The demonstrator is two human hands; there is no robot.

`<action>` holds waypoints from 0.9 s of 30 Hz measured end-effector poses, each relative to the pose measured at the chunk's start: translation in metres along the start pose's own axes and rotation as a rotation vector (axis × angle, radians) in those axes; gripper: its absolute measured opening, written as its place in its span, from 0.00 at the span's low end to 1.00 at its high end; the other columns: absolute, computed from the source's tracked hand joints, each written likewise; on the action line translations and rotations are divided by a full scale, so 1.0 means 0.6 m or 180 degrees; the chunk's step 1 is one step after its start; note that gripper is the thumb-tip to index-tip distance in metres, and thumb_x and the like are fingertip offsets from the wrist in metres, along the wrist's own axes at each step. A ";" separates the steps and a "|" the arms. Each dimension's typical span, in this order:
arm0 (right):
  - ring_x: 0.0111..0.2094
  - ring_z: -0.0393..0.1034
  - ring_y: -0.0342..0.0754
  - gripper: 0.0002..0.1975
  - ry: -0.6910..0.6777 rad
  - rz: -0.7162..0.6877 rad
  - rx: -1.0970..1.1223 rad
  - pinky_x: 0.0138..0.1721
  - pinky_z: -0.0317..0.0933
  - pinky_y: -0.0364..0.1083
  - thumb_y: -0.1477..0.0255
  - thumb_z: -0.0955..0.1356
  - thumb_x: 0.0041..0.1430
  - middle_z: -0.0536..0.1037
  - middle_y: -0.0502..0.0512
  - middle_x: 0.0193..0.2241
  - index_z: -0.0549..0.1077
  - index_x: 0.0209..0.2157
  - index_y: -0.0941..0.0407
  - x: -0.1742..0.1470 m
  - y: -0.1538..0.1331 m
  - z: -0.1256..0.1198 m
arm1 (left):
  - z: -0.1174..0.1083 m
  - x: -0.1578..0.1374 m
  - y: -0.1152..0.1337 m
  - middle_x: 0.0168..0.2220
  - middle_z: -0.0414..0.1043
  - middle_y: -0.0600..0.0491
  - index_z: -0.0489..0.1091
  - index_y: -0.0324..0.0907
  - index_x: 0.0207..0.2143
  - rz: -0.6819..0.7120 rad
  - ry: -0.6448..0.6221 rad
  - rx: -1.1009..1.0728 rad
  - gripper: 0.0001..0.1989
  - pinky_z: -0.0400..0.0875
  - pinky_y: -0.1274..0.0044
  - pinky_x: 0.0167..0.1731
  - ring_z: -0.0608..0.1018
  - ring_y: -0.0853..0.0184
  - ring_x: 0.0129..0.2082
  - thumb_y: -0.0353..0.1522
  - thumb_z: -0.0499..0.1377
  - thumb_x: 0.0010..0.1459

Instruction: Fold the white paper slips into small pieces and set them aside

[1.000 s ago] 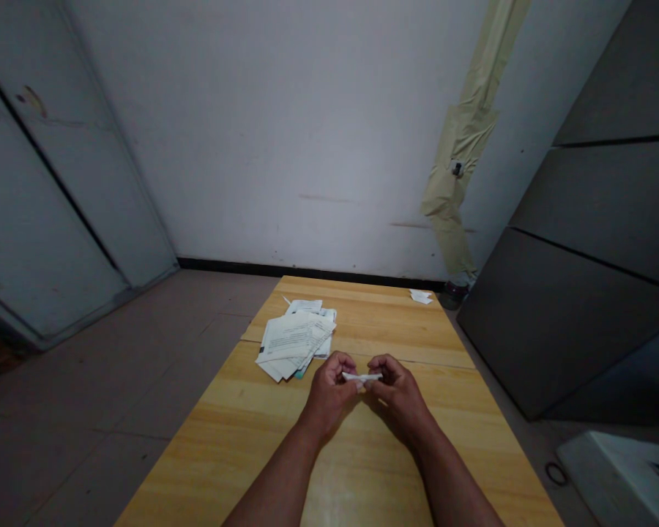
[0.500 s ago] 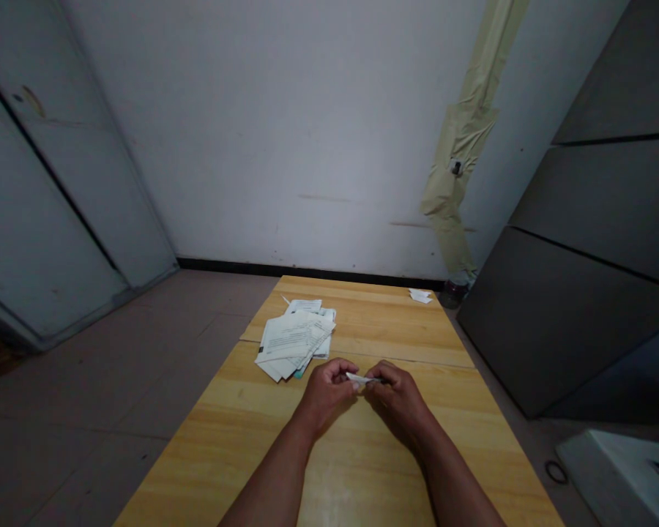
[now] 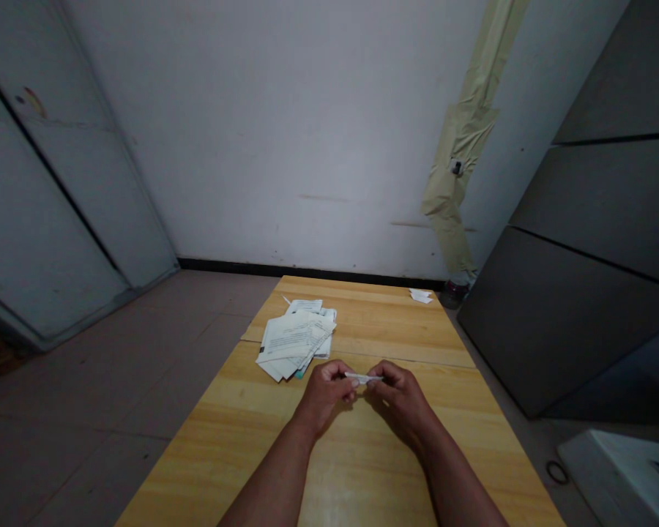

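Observation:
A small folded piece of white paper (image 3: 363, 378) is pinched between my two hands, just above the wooden table (image 3: 373, 468). My left hand (image 3: 328, 388) grips its left end between thumb and fingers. At the other end, my right hand (image 3: 396, 388) holds it the same way. The fingers cover much of the paper, so its full shape is hidden. Beyond my left hand lies a loose pile of printed paper sheets (image 3: 291, 338), fanned out over one another.
Small folded white papers (image 3: 420, 296) lie at the table's far right corner. A white wall (image 3: 285, 146) stands behind the table, grey panels (image 3: 593, 219) on the right. A white box (image 3: 620, 476) and a black ring (image 3: 556, 472) are on the floor at right.
The paper between my fingers has turned from a slanted, pointed shape to a flatter, level strip. My left fingers have shifted slightly on it; the paper pile stays put.

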State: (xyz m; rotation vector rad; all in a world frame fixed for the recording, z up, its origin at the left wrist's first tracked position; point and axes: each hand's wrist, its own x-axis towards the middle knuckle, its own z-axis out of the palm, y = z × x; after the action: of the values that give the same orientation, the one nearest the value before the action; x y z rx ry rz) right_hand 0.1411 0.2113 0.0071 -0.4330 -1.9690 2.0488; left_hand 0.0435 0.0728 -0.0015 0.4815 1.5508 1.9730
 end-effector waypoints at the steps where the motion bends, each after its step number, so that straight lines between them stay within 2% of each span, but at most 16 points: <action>1: 0.21 0.55 0.40 0.04 0.0010 -0.0008 -0.0030 0.22 0.47 0.41 0.71 0.70 0.47 0.67 0.45 0.19 0.71 0.25 0.56 0.000 0.001 0.000 | 0.001 0.001 0.000 0.16 0.69 0.55 0.71 0.37 0.24 -0.0022 -0.0048 0.0006 0.15 0.61 0.80 0.19 0.68 0.73 0.16 0.38 0.70 0.40; 5: 0.22 0.55 0.40 0.03 0.0044 -0.0096 -0.0146 0.23 0.48 0.41 0.72 0.69 0.48 0.67 0.45 0.20 0.71 0.25 0.56 -0.001 0.005 0.002 | 0.004 0.002 0.002 0.17 0.68 0.55 0.73 0.36 0.25 -0.0108 -0.0219 0.0131 0.16 0.59 0.80 0.20 0.66 0.74 0.17 0.39 0.71 0.39; 8: 0.22 0.55 0.40 0.03 0.0013 -0.0047 -0.0097 0.23 0.48 0.41 0.72 0.69 0.48 0.66 0.45 0.20 0.71 0.26 0.56 -0.002 0.002 0.005 | 0.007 0.000 0.005 0.16 0.66 0.55 0.72 0.35 0.21 -0.0126 -0.0258 0.0237 0.16 0.56 0.81 0.19 0.65 0.75 0.17 0.39 0.71 0.40; 14: 0.21 0.56 0.40 0.06 0.0037 0.0156 -0.0037 0.23 0.48 0.41 0.70 0.71 0.45 0.67 0.46 0.19 0.72 0.25 0.58 0.000 -0.004 0.007 | 0.008 -0.004 0.003 0.15 0.63 0.57 0.71 0.36 0.19 -0.0108 -0.0179 0.0298 0.16 0.53 0.81 0.19 0.62 0.75 0.17 0.40 0.70 0.40; 20: 0.21 0.54 0.40 0.08 0.0050 0.0100 0.0058 0.22 0.47 0.41 0.67 0.72 0.47 0.66 0.45 0.18 0.72 0.25 0.58 0.003 0.006 0.006 | 0.014 -0.008 0.005 0.14 0.63 0.57 0.71 0.36 0.20 0.0007 -0.0078 0.0369 0.14 0.54 0.81 0.18 0.62 0.75 0.16 0.39 0.67 0.43; 27: 0.22 0.56 0.41 0.10 0.0037 0.0072 0.0109 0.24 0.49 0.41 0.65 0.73 0.46 0.67 0.46 0.18 0.73 0.23 0.58 0.003 0.002 0.000 | 0.023 -0.012 0.017 0.14 0.61 0.57 0.71 0.37 0.18 0.0086 -0.0001 0.0387 0.16 0.53 0.80 0.19 0.62 0.74 0.17 0.41 0.67 0.42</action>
State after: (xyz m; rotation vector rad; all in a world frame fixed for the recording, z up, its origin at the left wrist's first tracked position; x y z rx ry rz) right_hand 0.1392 0.2119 0.0056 -0.4611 -1.9279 2.0857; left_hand 0.0551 0.0770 0.0125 0.5546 1.6791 1.9059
